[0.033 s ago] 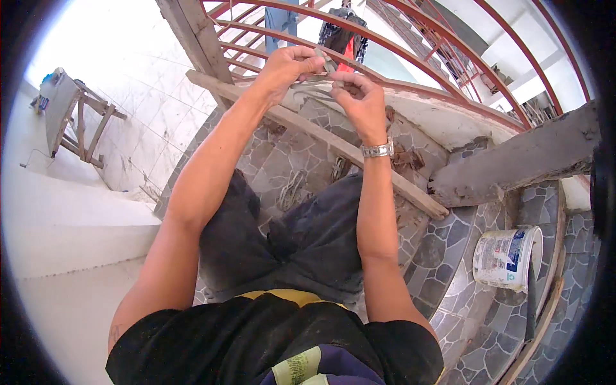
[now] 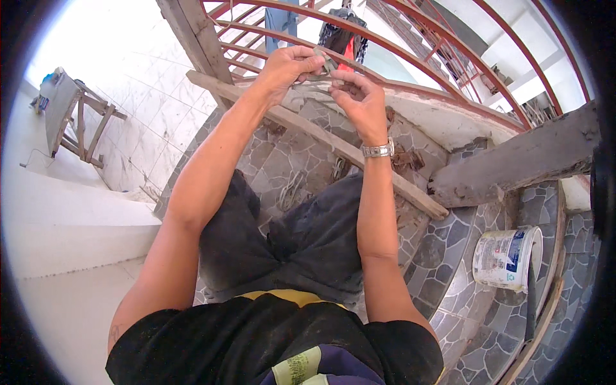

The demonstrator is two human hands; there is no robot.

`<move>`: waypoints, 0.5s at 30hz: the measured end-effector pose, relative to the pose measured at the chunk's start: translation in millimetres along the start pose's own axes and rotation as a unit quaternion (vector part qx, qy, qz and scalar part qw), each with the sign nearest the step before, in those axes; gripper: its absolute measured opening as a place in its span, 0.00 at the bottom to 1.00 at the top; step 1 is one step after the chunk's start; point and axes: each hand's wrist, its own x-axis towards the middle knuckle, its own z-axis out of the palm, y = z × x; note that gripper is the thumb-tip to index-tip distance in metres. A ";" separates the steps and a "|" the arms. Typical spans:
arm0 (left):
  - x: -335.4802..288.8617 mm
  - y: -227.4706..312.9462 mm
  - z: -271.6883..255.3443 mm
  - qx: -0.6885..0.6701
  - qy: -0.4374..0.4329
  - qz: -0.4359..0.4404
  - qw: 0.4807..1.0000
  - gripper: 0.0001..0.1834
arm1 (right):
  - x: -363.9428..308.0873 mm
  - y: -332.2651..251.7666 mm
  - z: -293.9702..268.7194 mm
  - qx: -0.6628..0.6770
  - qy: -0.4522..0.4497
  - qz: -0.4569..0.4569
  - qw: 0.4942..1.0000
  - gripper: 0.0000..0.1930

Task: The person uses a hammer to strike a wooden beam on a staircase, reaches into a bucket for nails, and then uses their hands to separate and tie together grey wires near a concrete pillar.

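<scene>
A thin grey-green strip (image 2: 328,63), like flat cord, is stretched between my two hands in front of the red railing. My left hand (image 2: 282,72) pinches it between thumb and fingers. Just to the right, my right hand (image 2: 361,102) is closed with its fingertips at the strip's other side. Part of the strip hangs below and behind the fingers, so its full length cannot be made out. A metal watch (image 2: 377,149) circles my right wrist. Beneath my hands, a wooden plank (image 2: 308,135) lies slantwise over the stone-patterned floor.
Curved red railings (image 2: 378,35) run along the far side, with hanging clothes (image 2: 343,32) beyond. A wooden post (image 2: 200,45) stands far left, and a thick grey beam (image 2: 513,157) juts in from the right. A white bucket (image 2: 500,256) is on the steps; loose cord (image 2: 292,189) lies between my legs.
</scene>
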 end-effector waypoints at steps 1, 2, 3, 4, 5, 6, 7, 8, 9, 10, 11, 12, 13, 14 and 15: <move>0.2 1.0 0.7 -0.001 0.000 0.001 1.000 0.08 | -0.1 0.1 0.7 0.054 -0.002 -0.019 0.998 0.09; 0.1 2.2 1.1 -0.017 -0.006 -0.012 1.000 0.09 | 1.0 0.9 0.0 0.054 -0.002 -0.020 0.998 0.09; -0.1 3.4 1.6 -0.034 -0.011 -0.024 0.999 0.11 | 2.7 2.4 -1.4 0.030 0.012 -0.041 0.999 0.08; -1.7 5.1 3.4 -0.035 -0.011 -0.024 0.999 0.11 | 3.5 4.5 -2.5 0.007 0.026 -0.060 0.998 0.07; -3.1 6.6 5.9 -0.037 -0.008 -0.026 0.999 0.11 | 4.5 6.7 -3.4 0.006 0.026 -0.060 0.998 0.07; -3.7 8.2 8.7 -0.040 -0.006 -0.027 0.999 0.12 | 5.5 8.8 -4.3 -0.064 0.048 -0.131 0.988 0.06; -3.4 5.6 8.4 -0.040 -0.004 -0.027 0.999 0.12 | 5.8 7.7 -2.7 -0.132 0.069 -0.201 0.968 0.06; -3.1 2.8 8.6 -0.059 -0.004 -0.021 0.998 0.12 | 5.4 6.7 -1.0 -0.131 0.068 -0.201 0.968 0.06; -2.9 0.4 7.8 -0.077 -0.004 -0.014 0.997 0.12 | 4.7 5.7 1.0 -0.097 0.060 -0.180 0.977 0.05; -2.9 0.6 8.1 -0.078 -0.005 -0.014 0.997 0.12 | 4.3 4.4 1.2 -0.064 0.052 -0.159 0.984 0.05; -3.2 0.8 8.1 -0.080 -0.009 -0.019 0.997 0.12 | 4.0 4.8 0.2 -0.065 0.052 -0.159 0.984 0.05; -3.3 1.1 8.2 -0.082 -0.012 -0.024 0.996 0.12 | 3.6 5.6 -0.9 -0.089 0.045 -0.176 0.979 0.05; -2.2 -0.2 7.1 -0.081 -0.013 -0.024 0.996 0.12 | 3.4 4.4 -0.6 -0.113 0.037 -0.193 0.974 0.04; -0.9 -1.6 6.2 -0.092 -0.003 -0.023 0.995 0.12 | 3.3 3.7 1.3 -0.113 0.037 -0.193 0.974 0.04; 0.0 -3.0 4.9 -0.103 0.007 -0.023 0.994 0.14 | 3.0 3.4 4.8 -0.106 0.048 -0.185 0.976 0.04</move>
